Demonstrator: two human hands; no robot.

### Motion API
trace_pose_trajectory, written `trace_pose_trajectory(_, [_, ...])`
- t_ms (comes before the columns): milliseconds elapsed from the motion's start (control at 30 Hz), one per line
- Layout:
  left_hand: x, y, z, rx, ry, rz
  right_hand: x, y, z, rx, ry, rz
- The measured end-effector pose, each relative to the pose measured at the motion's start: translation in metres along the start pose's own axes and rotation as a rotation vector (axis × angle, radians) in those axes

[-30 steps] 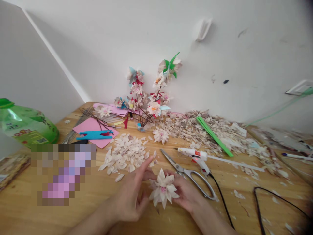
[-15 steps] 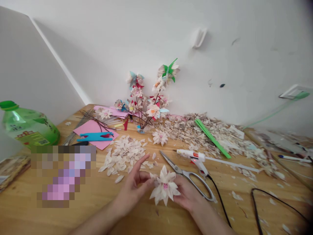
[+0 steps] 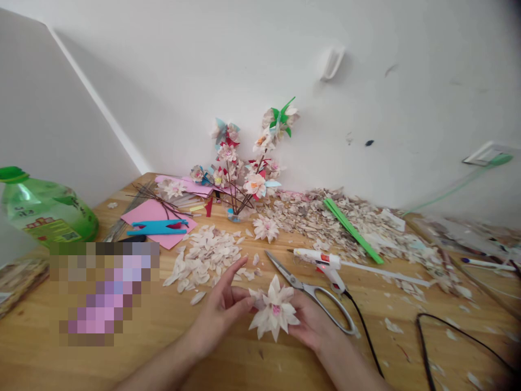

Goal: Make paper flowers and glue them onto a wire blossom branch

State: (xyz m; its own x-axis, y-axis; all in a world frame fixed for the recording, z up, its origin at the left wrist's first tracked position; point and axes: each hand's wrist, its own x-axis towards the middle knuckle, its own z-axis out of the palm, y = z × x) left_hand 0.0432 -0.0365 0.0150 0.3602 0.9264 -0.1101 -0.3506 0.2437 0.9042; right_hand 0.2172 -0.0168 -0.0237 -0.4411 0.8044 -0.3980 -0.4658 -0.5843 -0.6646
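A white handmade flower (image 3: 275, 310) with pointed petals and a pink centre faces me at the near middle of the table. My right hand (image 3: 311, 320) holds it from behind, its fingers partly hidden by the petals. My left hand (image 3: 226, 307) has thumb and middle finger closed at the flower's left petal, while the index finger sticks out. Just beyond the hands lie grey-handled scissors (image 3: 300, 282) and a white hot glue gun (image 3: 319, 258). A heap of loose white petals (image 3: 211, 250) spreads past my left hand, and a finished-looking flower (image 3: 266, 228) rests farther back.
Flower-bearing twigs stand in a small clear holder (image 3: 240, 216) near the wall. Dry petals (image 3: 309, 217) and green strips (image 3: 353, 231) cover the back right. On the left are pink paper (image 3: 142, 214), blue strips (image 3: 158, 227) and a green bottle (image 3: 52, 212). A black cord (image 3: 368, 336) runs at right.
Almost nothing differs. The flower stays in my right hand, and my left hand keeps nearly the same pose at its left petal.
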Motion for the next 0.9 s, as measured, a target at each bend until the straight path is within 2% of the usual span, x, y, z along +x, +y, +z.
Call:
trace_pose_trajectory(267, [0.0,0.0,-0.005,-0.295,0.03,-0.179,0.0,-0.004,-0.002,0.08,0.105,0.036])
trace_pose_trajectory(433, [0.004,0.005,-0.014,-0.502,-0.128,-0.325,0.0,-0.006,-0.001,0.082,0.12,0.017])
trace_pose_trajectory(567, [0.006,0.008,-0.021,-0.606,-0.248,-0.369,-0.002,-0.008,0.003,0.047,0.107,-0.028])
trace_pose_trajectory(700, [0.006,0.008,-0.023,-0.608,-0.28,-0.367,-0.002,-0.009,0.002,0.049,0.095,-0.072])
trace_pose_trajectory(900, [0.008,0.001,-0.015,-0.411,-0.083,-0.128,-0.002,-0.007,-0.001,0.059,0.001,-0.062])
